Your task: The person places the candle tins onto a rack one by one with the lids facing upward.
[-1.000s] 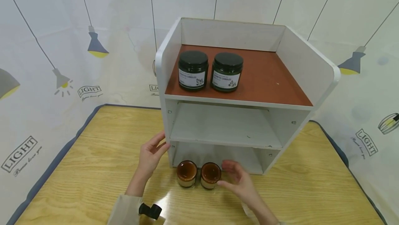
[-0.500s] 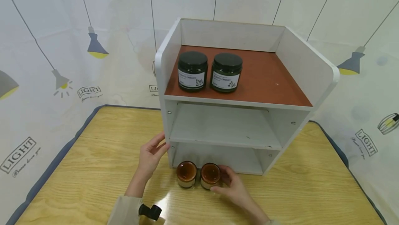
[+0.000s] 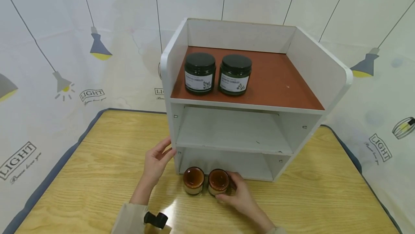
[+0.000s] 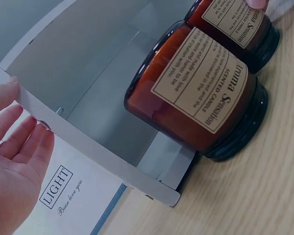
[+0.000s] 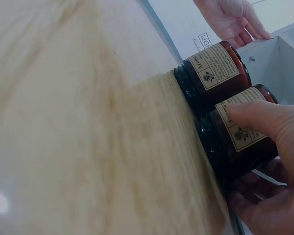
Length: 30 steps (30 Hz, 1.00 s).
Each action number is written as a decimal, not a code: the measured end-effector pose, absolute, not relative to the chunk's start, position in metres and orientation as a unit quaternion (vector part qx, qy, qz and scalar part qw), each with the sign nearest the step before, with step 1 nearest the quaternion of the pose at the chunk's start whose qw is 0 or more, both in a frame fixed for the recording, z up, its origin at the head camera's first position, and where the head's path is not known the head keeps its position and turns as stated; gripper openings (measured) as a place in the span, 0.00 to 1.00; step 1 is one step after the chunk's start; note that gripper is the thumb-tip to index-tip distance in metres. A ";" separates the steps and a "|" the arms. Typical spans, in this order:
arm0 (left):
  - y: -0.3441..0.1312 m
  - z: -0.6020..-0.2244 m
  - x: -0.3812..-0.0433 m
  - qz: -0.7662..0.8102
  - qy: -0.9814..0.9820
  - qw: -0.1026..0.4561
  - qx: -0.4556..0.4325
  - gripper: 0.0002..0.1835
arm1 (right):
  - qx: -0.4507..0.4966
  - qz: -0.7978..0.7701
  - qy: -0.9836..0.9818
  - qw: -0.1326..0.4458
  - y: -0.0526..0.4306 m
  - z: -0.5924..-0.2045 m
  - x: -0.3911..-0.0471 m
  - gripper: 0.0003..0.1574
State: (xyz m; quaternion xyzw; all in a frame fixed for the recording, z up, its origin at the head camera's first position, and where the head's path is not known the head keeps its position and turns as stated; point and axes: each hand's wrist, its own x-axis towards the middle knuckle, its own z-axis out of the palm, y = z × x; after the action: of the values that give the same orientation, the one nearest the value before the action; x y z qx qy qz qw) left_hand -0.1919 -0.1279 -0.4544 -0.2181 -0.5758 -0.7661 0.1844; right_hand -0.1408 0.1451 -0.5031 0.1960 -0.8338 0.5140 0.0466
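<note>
Two amber glass scented candles stand side by side on the table before the shelf's lowest opening: a left candle point(image 3: 193, 180) and a right candle point(image 3: 218, 180). My right hand point(image 3: 241, 197) grips the right candle, thumb across its front label and fingers round its far side, as the right wrist view shows. My left hand point(image 3: 155, 166) touches the front edge of the left side panel of the white shelf point(image 3: 248, 105). In the left wrist view its fingers point(image 4: 27, 139) lie relaxed against that panel. The left candle point(image 4: 196, 88) is untouched there.
Two dark green jar candles with black lids, one on the left point(image 3: 199, 73) and one on the right point(image 3: 235, 75), stand on the shelf's red-brown top. Raised panels bound that top on three sides. A printed sheet point(image 3: 48, 82) hangs behind the wooden table point(image 3: 97, 176).
My right hand has moved left from beside the right candle and closed its thumb and fingers round it. My left hand stays at the shelf panel; the candles look unmoved.
</note>
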 end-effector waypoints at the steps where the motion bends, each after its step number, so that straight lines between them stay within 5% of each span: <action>1: -0.128 -0.454 -0.192 -0.765 -0.578 0.184 -0.216 0.27 | 0.189 0.512 -0.837 0.045 0.145 -0.503 -0.141 0.41; 30: -0.128 -0.455 -0.192 -0.765 -0.583 0.177 -0.208 0.27 | 0.170 0.553 -0.814 0.053 0.153 -0.483 -0.132 0.42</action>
State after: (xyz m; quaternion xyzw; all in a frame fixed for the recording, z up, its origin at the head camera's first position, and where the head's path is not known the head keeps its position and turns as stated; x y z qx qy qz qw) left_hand -0.1922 -0.1284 -0.4552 -0.2084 -0.5831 -0.7649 0.1774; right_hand -0.1322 0.1532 -0.4831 0.1698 -0.8139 0.5532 0.0529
